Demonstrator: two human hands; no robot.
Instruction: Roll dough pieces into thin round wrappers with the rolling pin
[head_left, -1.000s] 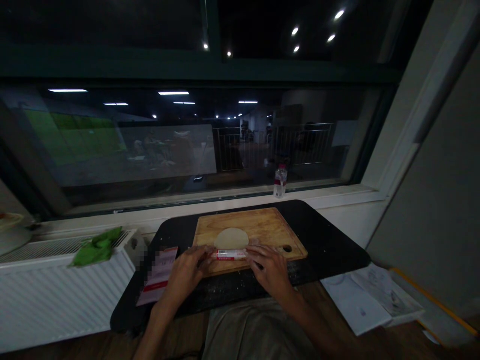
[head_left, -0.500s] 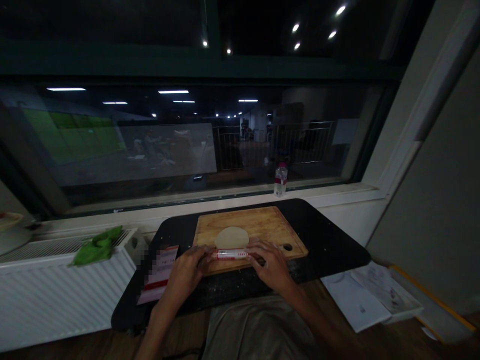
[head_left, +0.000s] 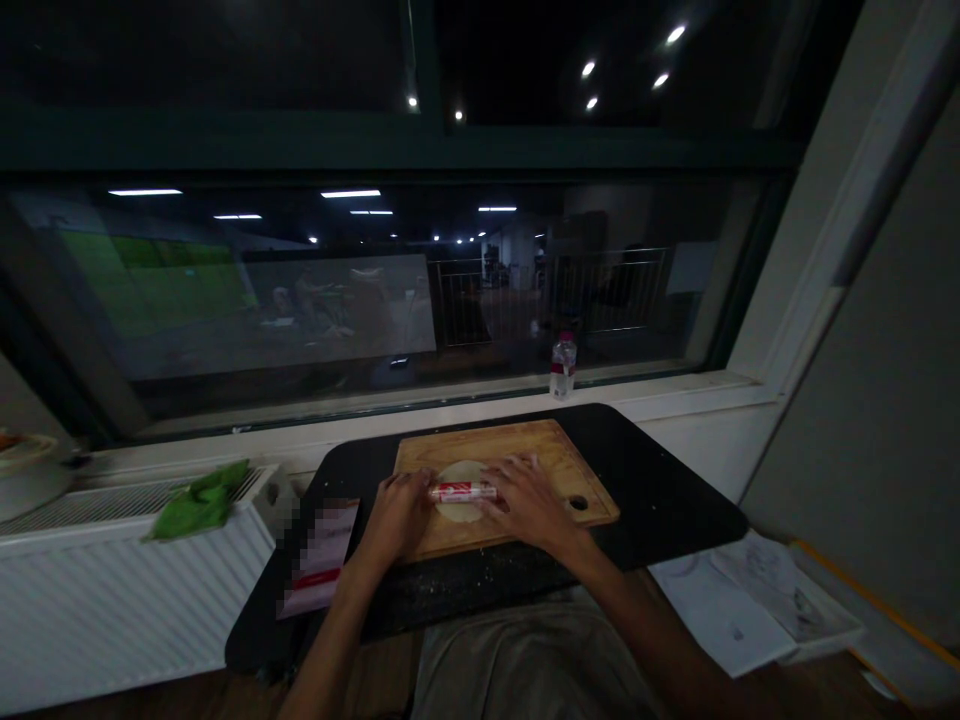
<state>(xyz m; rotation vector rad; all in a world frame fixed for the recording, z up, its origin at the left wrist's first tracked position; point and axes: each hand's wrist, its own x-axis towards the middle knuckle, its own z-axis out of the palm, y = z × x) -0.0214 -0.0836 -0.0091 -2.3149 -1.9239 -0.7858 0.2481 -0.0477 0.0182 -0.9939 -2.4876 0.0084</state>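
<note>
A short cylinder (head_left: 459, 491) with a red-and-white label lies across a flat round of pale dough (head_left: 457, 513), used like a rolling pin between both hands. My left hand (head_left: 405, 512) is closed on its left end, and my right hand (head_left: 529, 505) on its right end, fingers partly over it. Some dough shows above and below the cylinder; its side edges are partly hidden by my hands. Underneath is a wooden cutting board (head_left: 525, 440) with a hole at its right corner.
The board rests on a black table (head_left: 660, 500) dusted with pale crumbs. A pink-and-red packet (head_left: 322, 560) lies at left. A capped bottle (head_left: 562, 368) stands on the windowsill. A green cloth (head_left: 201, 505) drapes over the radiator (head_left: 127, 590). White papers (head_left: 720, 600) lie at lower right.
Both hands have pushed the cylinder forward from the dough's near edge to its middle. Dough now shows on the near side of it too.
</note>
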